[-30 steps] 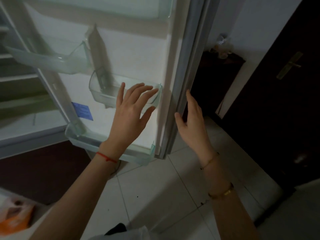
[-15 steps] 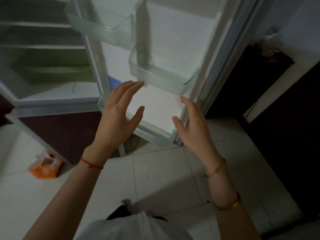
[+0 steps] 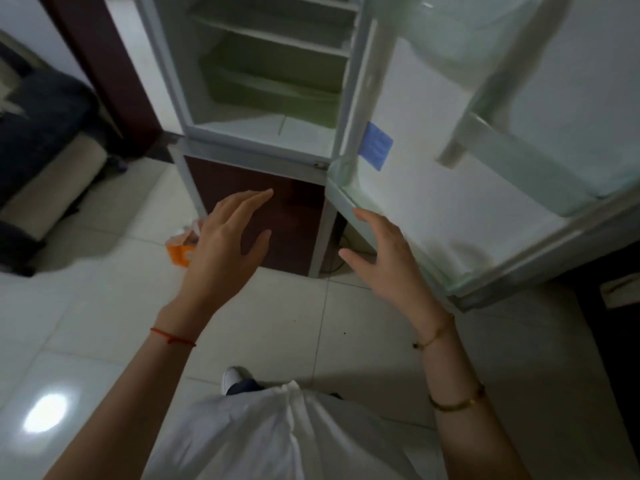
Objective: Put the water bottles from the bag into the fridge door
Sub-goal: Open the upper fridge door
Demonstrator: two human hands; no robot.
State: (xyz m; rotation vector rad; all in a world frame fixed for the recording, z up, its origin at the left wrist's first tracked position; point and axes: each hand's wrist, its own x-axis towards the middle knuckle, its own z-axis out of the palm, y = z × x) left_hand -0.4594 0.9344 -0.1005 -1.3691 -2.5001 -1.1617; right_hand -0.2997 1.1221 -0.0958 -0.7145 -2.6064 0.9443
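Note:
The fridge door (image 3: 433, 202) stands open on the right, with a clear shelf bin (image 3: 540, 174) and a low bottom shelf (image 3: 349, 199) on its inner side. An orange bag (image 3: 181, 249) lies on the floor by the fridge's lower left corner, partly hidden behind my left hand (image 3: 225, 244). That hand hangs open over the dark lower fridge panel (image 3: 294, 216), fingers spread, holding nothing. My right hand (image 3: 388, 258) is open too, just in front of the door's bottom shelf. No water bottle shows.
The fridge interior (image 3: 273, 74) has white shelves and a green drawer. A dark sofa (image 3: 38, 140) with a beige base stands at the left. White tiled floor (image 3: 294, 323) lies below. A dark cabinet (image 3: 616, 341) is at the right edge.
The view has swung down and left, from the door bins to the floor and fridge base. Both hands have dropped from the door shelves, still open, and the orange bag sits nearer my left hand.

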